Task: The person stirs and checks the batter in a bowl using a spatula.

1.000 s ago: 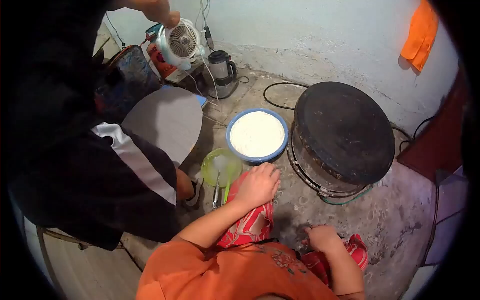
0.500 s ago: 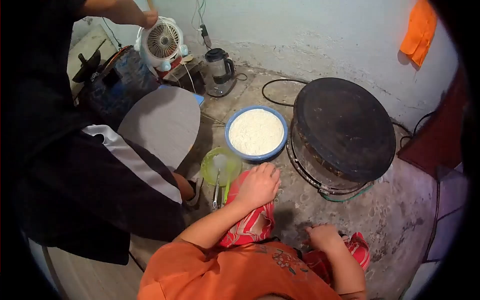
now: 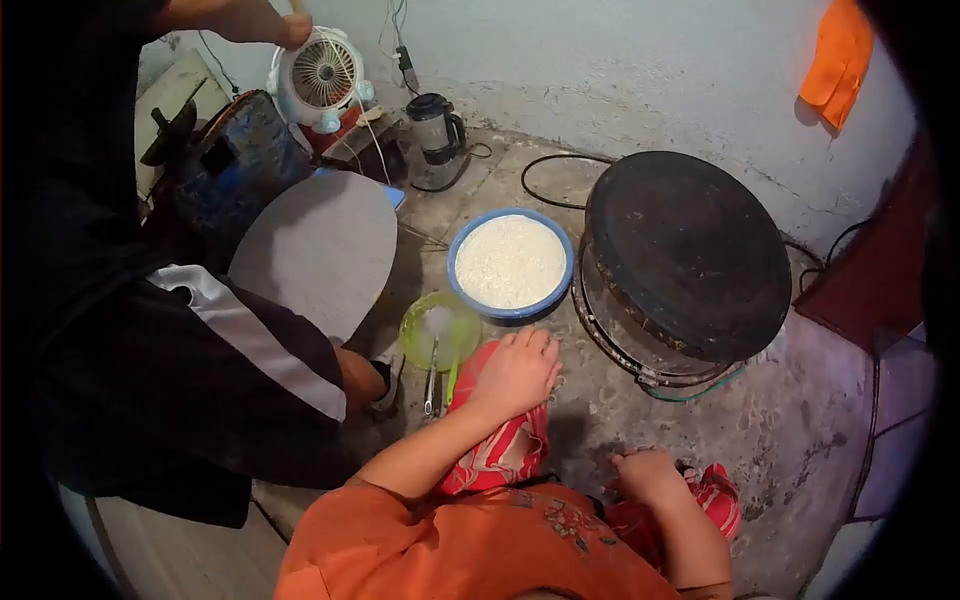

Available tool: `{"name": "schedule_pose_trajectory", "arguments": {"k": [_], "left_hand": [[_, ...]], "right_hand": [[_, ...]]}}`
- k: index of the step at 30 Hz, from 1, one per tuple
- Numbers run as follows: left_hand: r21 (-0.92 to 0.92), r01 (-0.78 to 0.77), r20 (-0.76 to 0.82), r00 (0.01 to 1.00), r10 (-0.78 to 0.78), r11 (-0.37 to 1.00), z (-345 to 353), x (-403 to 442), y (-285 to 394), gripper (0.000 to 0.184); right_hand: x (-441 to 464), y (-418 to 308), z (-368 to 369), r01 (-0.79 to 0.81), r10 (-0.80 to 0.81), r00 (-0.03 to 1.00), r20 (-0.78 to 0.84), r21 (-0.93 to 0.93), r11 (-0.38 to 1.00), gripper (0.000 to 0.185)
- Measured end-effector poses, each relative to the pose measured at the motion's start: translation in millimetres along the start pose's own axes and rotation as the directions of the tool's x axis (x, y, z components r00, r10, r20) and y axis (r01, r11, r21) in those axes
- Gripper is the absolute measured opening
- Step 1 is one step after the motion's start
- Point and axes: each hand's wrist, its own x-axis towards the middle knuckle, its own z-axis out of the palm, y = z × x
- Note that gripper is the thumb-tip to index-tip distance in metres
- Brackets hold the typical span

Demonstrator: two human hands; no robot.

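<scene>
My left hand (image 3: 515,372) lies flat on my left knee, in red patterned trousers (image 3: 495,460), fingers stretched forward and holding nothing. Lower right, my right hand (image 3: 648,474) rests by my right leg, its fingers loosely extended and partly hidden; I see nothing in it. Just beyond my left hand stands a blue-rimmed basin (image 3: 453,268) of pale, flour-like batter or powder (image 3: 510,262). A green bowl (image 3: 408,340) beside my left knee contains a ladle (image 3: 434,350) and a green-handled utensil (image 3: 453,378).
A round black griddle (image 3: 690,255) stands on the floor to the right, cables around it. Left, another person's leg (image 3: 240,370) is beside a round grey board (image 3: 320,250); their hand (image 3: 296,32) is at a white fan (image 3: 325,78). A blender-like jug (image 3: 435,130) stands near the wall.
The other person's leg has shifted slightly left. The view has tilted a little. My hands stay in the same places.
</scene>
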Motion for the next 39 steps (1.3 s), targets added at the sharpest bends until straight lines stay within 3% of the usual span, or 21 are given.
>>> {"name": "schedule_pose_trajectory", "arguments": {"k": [21,39], "left_hand": [[-0.005,0.025,0.082,0.996,-0.025,1.000,-0.6,1.4,-1.1,0.023],[-0.033,0.021,0.037,0.999,-0.019,0.999,1.8,1.1,-2.6,0.023]], "right_hand": [[2.5,1.1,4.6,0.002,-0.002,1.000,-0.009,0.014,1.000,0.043],[7.2,2.5,8.5,0.012,-0.012,1.000,0.004,0.006,1.000,0.042]]}}
